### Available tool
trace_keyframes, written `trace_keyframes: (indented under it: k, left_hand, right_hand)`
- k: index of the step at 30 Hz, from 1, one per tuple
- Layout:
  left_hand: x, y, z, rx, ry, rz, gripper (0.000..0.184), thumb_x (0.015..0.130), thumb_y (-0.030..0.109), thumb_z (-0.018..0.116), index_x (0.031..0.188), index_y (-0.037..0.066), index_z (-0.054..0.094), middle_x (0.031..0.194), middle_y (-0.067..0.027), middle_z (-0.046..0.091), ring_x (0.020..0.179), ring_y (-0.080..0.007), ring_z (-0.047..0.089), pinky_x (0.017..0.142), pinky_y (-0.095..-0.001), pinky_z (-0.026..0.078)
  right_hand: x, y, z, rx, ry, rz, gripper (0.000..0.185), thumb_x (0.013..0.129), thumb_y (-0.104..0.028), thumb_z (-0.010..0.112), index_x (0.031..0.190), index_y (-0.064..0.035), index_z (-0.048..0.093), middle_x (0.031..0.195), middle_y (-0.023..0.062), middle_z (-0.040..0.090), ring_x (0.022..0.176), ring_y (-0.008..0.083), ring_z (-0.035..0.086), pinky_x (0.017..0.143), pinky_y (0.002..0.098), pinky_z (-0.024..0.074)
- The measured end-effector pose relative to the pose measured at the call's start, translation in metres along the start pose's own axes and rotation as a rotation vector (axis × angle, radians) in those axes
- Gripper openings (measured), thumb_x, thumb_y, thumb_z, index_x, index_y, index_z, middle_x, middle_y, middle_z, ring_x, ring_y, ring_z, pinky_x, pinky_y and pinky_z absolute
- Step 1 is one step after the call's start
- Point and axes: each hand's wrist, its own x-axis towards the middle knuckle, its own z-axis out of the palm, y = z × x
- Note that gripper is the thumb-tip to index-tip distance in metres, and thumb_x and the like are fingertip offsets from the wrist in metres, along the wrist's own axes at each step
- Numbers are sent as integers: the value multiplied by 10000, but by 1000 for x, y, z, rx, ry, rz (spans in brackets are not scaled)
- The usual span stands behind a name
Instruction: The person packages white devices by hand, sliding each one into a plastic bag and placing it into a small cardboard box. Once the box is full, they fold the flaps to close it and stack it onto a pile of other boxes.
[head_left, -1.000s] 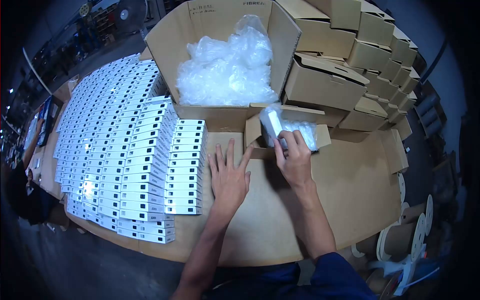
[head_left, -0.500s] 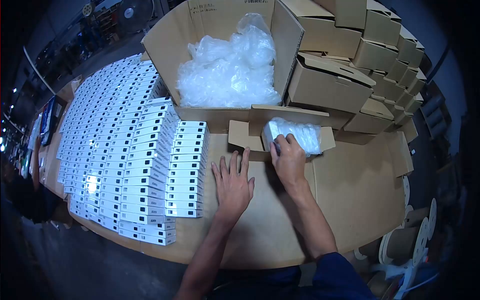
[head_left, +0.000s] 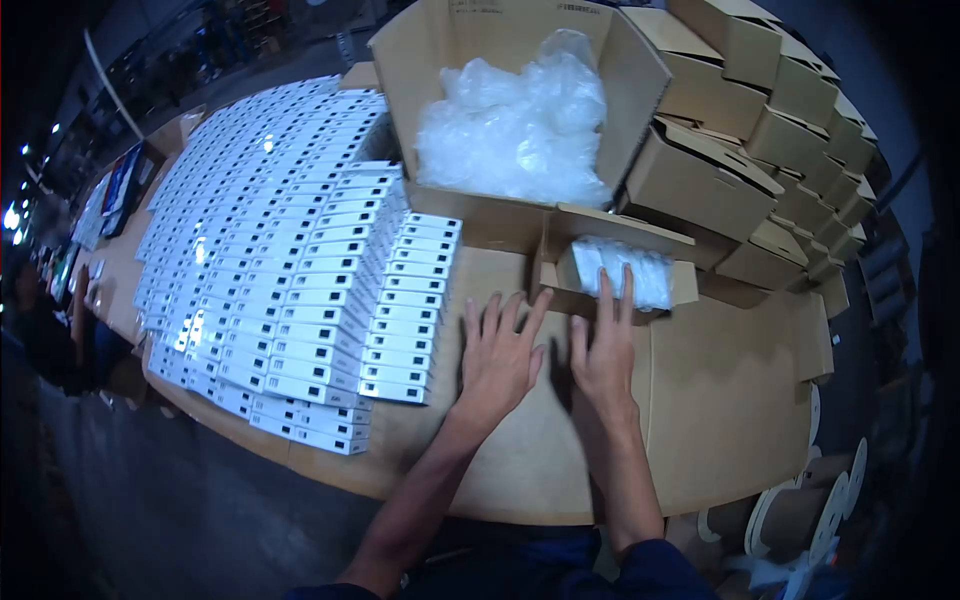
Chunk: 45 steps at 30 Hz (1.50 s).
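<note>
1. Table (head_left: pixel 720 400): base surface. Clock positions read from the small carton (head_left: pixel 632 228) on it.
2. White boxes (head_left: pixel 260 255): stacked in rows at 9 o'clock.
3. Large carton (head_left: pixel 640 105): at 11 o'clock; contains clear plastic bags (head_left: pixel 510 130).
4. Small carton: top open.
5. Left hand (head_left: pixel 500 362): at 8 o'clock; fingers spread, index fingertip beside the small carton.
6. Right hand (head_left: pixel 604 365): at 6 o'clock; fingers extended, thumb apart.
7. Wrapped packets (head_left: pixel 652 282): inside the small carton, beneath two right fingertips.
</note>
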Motion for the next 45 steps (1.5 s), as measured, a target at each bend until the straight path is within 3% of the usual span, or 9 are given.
trace_keyframes:
  k: [3, 7, 15, 26, 32, 33, 37, 40, 45]
  left_hand:
    - [-22, -2, -28, -72, 71, 80, 475, 892, 187, 741, 1341, 96, 613, 1388, -137, 548, 1356, -368, 473, 1192, -595, 316]
    - [-83, -12, -61, -163, 160, 32, 387, 811, 71, 773, 1190, 68, 696, 1278, -134, 609, 1261, -362, 550, 1095, -518, 438]
    - [-158, -34, -82, -13, 87, -234, 519, 829, 77, 763, 1322, 26, 607, 1430, -181, 524, 1406, -411, 460, 1176, -535, 368]
    - [-173, -48, -71, -24, 203, -214, 502, 832, -41, 727, 1323, -6, 629, 1334, -150, 575, 1237, -337, 558, 1049, -458, 469]
    - [-186, -34, -78, 0, 211, -184, 461, 751, -39, 770, 1192, 85, 721, 1206, -40, 631, 1139, -267, 563, 1000, -439, 432]
    - [-188, -29, -81, -7, 210, -161, 466, 744, -35, 775, 1190, 89, 722, 1200, -38, 630, 1140, -265, 562, 1001, -445, 427]
    - [-190, -12, -74, -88, 242, -71, 473, 707, -28, 800, 1157, 100, 734, 1174, -31, 622, 1126, -260, 572, 1065, -514, 416]
    - [-174, 1, -65, -164, 276, 3, 456, 696, -34, 823, 1127, 89, 739, 1151, -41, 610, 1114, -271, 582, 1062, -528, 457]
    - [-128, 12, -63, -280, 321, 140, 390, 709, 0, 873, 1071, 70, 747, 1142, -76, 608, 1102, -290, 604, 963, -443, 533]
  right_hand:
    - [-24, -14, -3, 233, 40, 8, 403, 864, 52, 610, 1265, 10, 613, 1410, 254, 528, 1270, 430, 555, 1006, 462, 513]
    - [-40, -47, 5, 323, -218, -237, 365, 819, 42, 650, 1180, -9, 666, 1310, 216, 626, 1229, 407, 579, 1030, 457, 499]
    - [-53, -89, 49, 206, -560, -518, 558, 777, -36, 698, 1322, -130, 629, 1520, 61, 533, 1339, 393, 502, 1052, 493, 467]
    - [-59, -95, 53, 173, -600, -471, 602, 783, -11, 673, 1374, -112, 615, 1572, 102, 466, 1345, 406, 493, 1088, 508, 448]
    - [-74, -93, 21, 427, -538, -187, 585, 855, 1, 664, 1425, -101, 579, 1411, 191, 521, 1217, 399, 570, 1007, 435, 505]
    - [-75, -91, 10, 502, -575, -103, 572, 908, -13, 663, 1462, -111, 562, 1187, 160, 605, 1024, 302, 652, 876, 369, 544]
    - [-86, -69, -29, 669, -933, 209, 534, 1024, -120, 618, 1544, -139, 497, 868, 61, 635, 765, 134, 647, 693, 304, 540]
    - [-84, -67, -46, 991, -1111, 494, 482, 1080, -174, 559, 1552, -115, 479, 922, 56, 654, 775, 124, 651, 703, 286, 553]
    - [-79, -59, -31, 1308, -789, 595, 258, 1084, -147, 555, 1295, -23, 635, 1099, 55, 682, 956, 101, 636, 835, 260, 538]
